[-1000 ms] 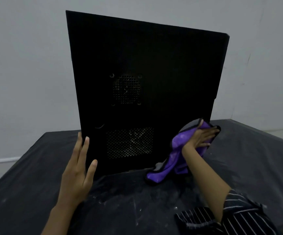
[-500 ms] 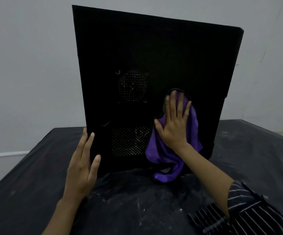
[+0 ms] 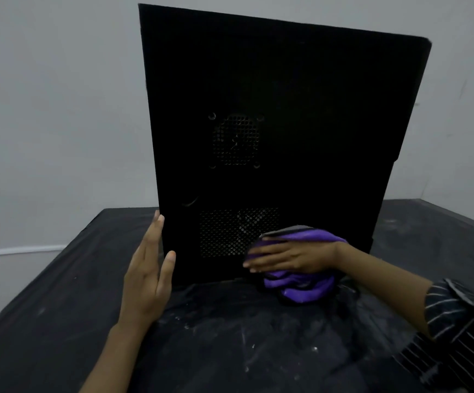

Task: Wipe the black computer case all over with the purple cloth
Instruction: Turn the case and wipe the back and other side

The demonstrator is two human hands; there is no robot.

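Wiping the case (image 3: 286, 95) with the cloth (image 3: 301, 290), low on the near panel.

Case: standing upright on the table (image 3: 60, 307), taller than wide, showing its broad side panel to the camera, with an upper vent (image 3: 235, 140) and a lower vent (image 3: 230, 234) punched through it.

Cloth: lying bunched against the panel's lower right, just right of the lower vent, sagging at its bottom fold onto the table at the case's foot.

Right hand (image 3: 289, 258): pressing the cloth flat to the panel with fingers (image 3: 261, 255) straight, close together and pointing left toward the lower vent; neither curling round nor pinching the cloth. Reaching in from the right, with a striped sleeve (image 3: 462, 321) near the frame's edge.

Left hand (image 3: 147, 276): standing edge-on at the case's lower left corner with fingers straight and together, thumb lying over the near face; seemingly steadying the case, holding nothing.

Deciding relation: leaving nearly the whole panel above and to the left of the right hand, stretching up along the case's tall axis. Placing the right hand nearer to that area than the left, and alone on the cloth.

Judging the task as partway done, with upper panel, top and hidden sides probably remaining. Likely calling next for a sweep leftward over the lower vent, then upward, while bracing with the left hand against tipping.
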